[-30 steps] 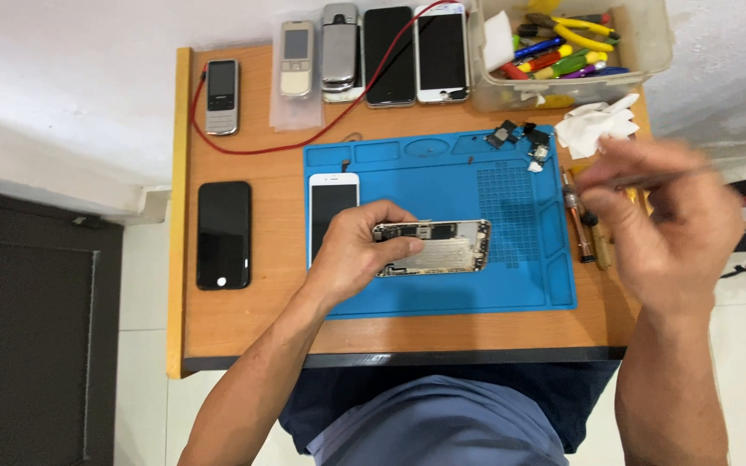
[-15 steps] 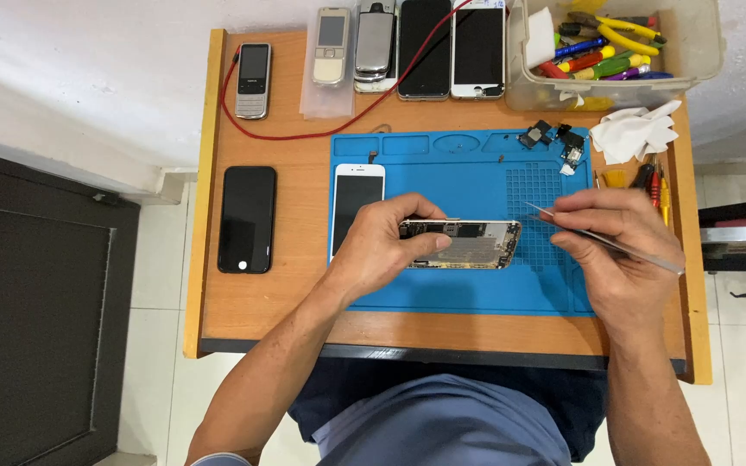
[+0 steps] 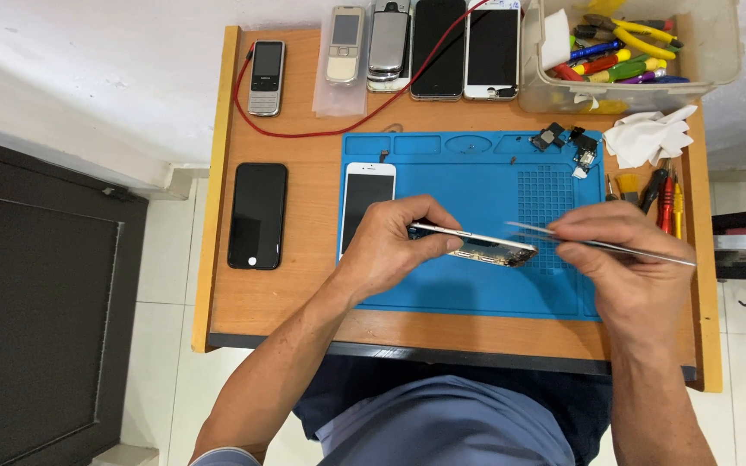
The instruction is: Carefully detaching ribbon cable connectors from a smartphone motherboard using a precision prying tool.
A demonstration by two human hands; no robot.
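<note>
The left hand (image 3: 395,246) grips an opened phone body (image 3: 477,244) by its near-left end and tips it up on edge over the middle of the blue mat (image 3: 477,293), so the thin metal rim faces the camera and the exposed insides turn toward the right. The right hand (image 3: 628,259) is closed in a pinch around tweezers (image 3: 563,237), whose fine tips point left and sit just beside the right end of the phone body; whether the tips hold anything is too small to tell. The step in hand looks like fine work inside the open phone, picking at or seating a small part near that right end. The next move seems to call for a steady left hand keeping the body tilted at the same angle while the tips go in slowly, since the part would be tiny and easy to drop or flick away. A white phone (image 3: 366,203) lies flat on the left of the mat, just behind the left hand, and a black phone (image 3: 257,216) lies on the wooden desk (image 3: 261,311) farther left. Small loose parts (image 3: 567,142) sit at the far right corner of the mat, with a crumpled tissue (image 3: 649,138) and screwdrivers (image 3: 662,194) to the right of them.
</note>
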